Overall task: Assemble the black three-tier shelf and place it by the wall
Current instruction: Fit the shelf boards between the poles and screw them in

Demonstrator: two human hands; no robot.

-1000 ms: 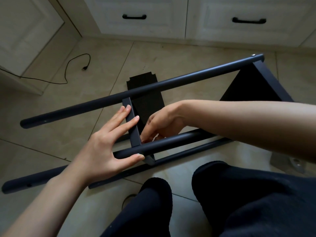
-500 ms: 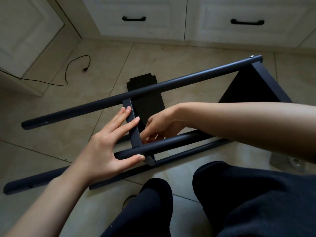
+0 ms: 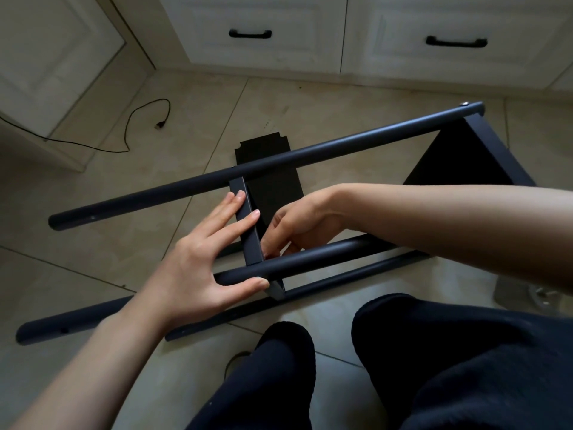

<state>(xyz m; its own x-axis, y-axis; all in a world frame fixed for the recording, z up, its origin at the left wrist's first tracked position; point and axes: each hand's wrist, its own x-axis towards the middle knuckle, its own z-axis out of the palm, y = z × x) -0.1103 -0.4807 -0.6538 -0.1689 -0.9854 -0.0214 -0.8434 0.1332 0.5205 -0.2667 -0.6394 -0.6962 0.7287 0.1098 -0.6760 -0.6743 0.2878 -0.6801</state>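
The black shelf frame lies on its side on the tile floor. Its far pole [image 3: 341,150] and near pole [image 3: 310,259] run left to right, and an end panel [image 3: 459,159] is fixed at the right. A middle panel [image 3: 249,231] stands on edge between the poles. My left hand [image 3: 198,268] presses straight fingers against that edge, with its thumb under the near pole. My right hand [image 3: 297,221] reaches in from the right. Its curled fingertips pinch something small where the panel meets the near pole, but the fingers hide it. Two more poles [image 3: 356,274] lie lower, near my knees.
White cabinets with black drawer handles [image 3: 249,34] line the back. A black cable [image 3: 139,119] trails over the floor at the left. A dark notched panel [image 3: 263,147] shows beyond the far pole. My dark-trousered legs [image 3: 434,367] fill the lower right, beside a grey metal piece [image 3: 511,293].
Both hands stay at the same joint. The fingertips of my right hand have shifted slightly against the near pole, and the frame has barely moved.
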